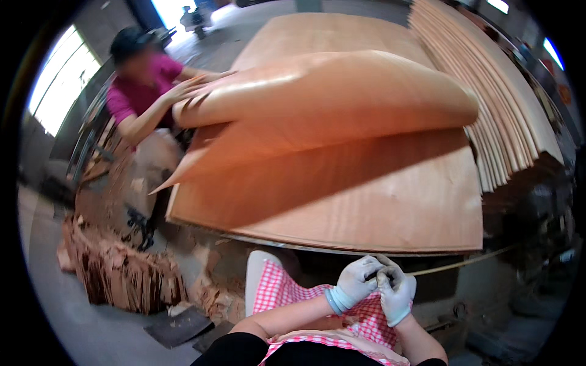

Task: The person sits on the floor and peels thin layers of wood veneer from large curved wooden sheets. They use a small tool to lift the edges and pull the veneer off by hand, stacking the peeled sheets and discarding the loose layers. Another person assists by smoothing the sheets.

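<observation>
- At five o'clock our gloved left hand (356,283) and right hand (395,293) meet, fingers bent and tips close together; we cannot tell whether anything is pinched there.
- At four o'clock a thin strip (464,264) runs out beside the right hand; we cannot tell if it is held.
- Just beyond our hands, from six to four o'clock, lies the near edge of the pile (390,195).
- At twelve o'clock the sheet (329,113) curls back over the pile; we judge that wide, even support guards its fold from splitting.
- At ten o'clock a co-worker (141,91) steadies the sheet's left end.
</observation>
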Available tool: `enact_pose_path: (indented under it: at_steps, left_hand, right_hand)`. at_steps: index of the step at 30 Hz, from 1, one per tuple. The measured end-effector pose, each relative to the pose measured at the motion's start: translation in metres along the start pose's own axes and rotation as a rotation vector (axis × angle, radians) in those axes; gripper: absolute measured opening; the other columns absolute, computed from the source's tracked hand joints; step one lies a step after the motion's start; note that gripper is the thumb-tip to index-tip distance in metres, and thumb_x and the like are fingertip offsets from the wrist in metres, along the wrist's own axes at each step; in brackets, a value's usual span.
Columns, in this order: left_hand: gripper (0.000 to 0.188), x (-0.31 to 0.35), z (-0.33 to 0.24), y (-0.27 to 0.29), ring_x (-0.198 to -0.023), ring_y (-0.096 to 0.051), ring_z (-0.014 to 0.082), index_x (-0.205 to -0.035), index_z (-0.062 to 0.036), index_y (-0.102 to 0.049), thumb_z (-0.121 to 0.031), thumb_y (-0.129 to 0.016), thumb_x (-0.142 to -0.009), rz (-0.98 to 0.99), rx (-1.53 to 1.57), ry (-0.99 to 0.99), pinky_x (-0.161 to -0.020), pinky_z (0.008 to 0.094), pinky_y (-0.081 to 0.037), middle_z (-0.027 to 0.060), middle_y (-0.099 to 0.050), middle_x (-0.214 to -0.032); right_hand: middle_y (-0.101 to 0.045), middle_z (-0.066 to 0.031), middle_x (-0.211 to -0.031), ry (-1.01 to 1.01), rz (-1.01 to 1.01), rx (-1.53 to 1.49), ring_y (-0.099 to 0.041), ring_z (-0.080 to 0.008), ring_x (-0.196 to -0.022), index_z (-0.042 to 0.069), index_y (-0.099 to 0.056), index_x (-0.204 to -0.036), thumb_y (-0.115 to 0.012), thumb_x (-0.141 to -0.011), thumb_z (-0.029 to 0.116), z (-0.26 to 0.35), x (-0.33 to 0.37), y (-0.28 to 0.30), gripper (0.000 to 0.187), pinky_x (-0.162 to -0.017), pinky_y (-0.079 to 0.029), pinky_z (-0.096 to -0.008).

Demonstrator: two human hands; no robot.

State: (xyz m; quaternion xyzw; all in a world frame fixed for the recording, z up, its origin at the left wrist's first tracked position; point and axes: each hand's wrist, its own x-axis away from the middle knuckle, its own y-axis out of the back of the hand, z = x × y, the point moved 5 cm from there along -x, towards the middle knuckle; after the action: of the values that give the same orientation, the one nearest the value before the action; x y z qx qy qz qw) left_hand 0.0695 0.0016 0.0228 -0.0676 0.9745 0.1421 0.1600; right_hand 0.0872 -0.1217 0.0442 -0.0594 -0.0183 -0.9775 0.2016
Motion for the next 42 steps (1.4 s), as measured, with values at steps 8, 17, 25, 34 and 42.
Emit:
enact_pose_path:
  at_steps: [8,17,25,34,42]
  left_hand:
    - [0.005,0.055,0.021,0.117,-0.074,-0.059,0.0135,-0.081,-0.0021,-0.067,-0.003,-0.072,-0.079,-0.443,0.31,0.327,-0.068,0.0263,-0.049,0.0032,-0.061,-0.078]
    - [0.003,0.174,0.185,0.474,-0.065,-0.056,0.0105,-0.079,-0.0013,-0.069,-0.002,-0.068,-0.076,-1.18,-0.3,0.542,-0.062,0.028,-0.048,0.0011,-0.064,-0.07]
    - [0.031,0.184,0.224,0.55,-0.081,-0.063,0.0183,-0.098,0.0016,-0.069,-0.019,-0.078,-0.076,-0.989,-0.657,0.951,-0.077,0.0328,-0.05,0.0114,-0.071,-0.091]
    - [0.05,0.101,0.14,0.469,-0.1,-0.061,0.0322,-0.125,0.0014,-0.053,-0.019,-0.067,-0.081,-0.923,-1.067,0.935,-0.089,0.0413,-0.049,0.0228,-0.058,-0.121]
    - [0.103,-0.048,0.101,0.051,-0.142,-0.019,0.038,-0.146,0.0058,-0.023,-0.05,-0.071,-0.073,0.046,-0.95,0.382,-0.117,0.0497,-0.012,0.0262,-0.024,-0.152]
  right_hand:
    - [-0.066,-0.0146,-0.101,0.011,0.215,0.508,-0.064,-0.0198,-0.093,-0.002,-0.064,-0.1,-0.065,-0.088,0.013,0.008,-0.01,-0.054,0.018,-0.085,-0.05,-0.0331]
    - [-0.068,-0.0161,-0.088,-0.101,0.058,1.047,-0.065,-0.0227,-0.084,-0.003,-0.066,-0.095,-0.063,-0.087,0.012,-0.023,-0.072,0.11,0.018,-0.078,-0.052,-0.0348]
    - [-0.068,-0.0235,-0.089,-0.296,0.07,1.278,-0.067,-0.0343,-0.086,-0.004,-0.068,-0.089,-0.069,-0.079,0.033,-0.046,-0.112,0.117,0.038,-0.078,-0.051,-0.0408]
    - [-0.068,-0.0221,-0.095,-0.487,0.199,1.34,-0.066,-0.0352,-0.092,0.002,-0.07,-0.091,-0.071,-0.072,0.041,-0.065,-0.139,0.107,0.043,-0.084,-0.051,-0.0421]
    - [-0.066,-0.0216,-0.103,-0.443,0.233,1.255,-0.063,-0.0366,-0.098,0.004,-0.069,-0.098,-0.065,-0.077,0.045,-0.07,-0.134,0.104,0.046,-0.086,-0.05,-0.0447]
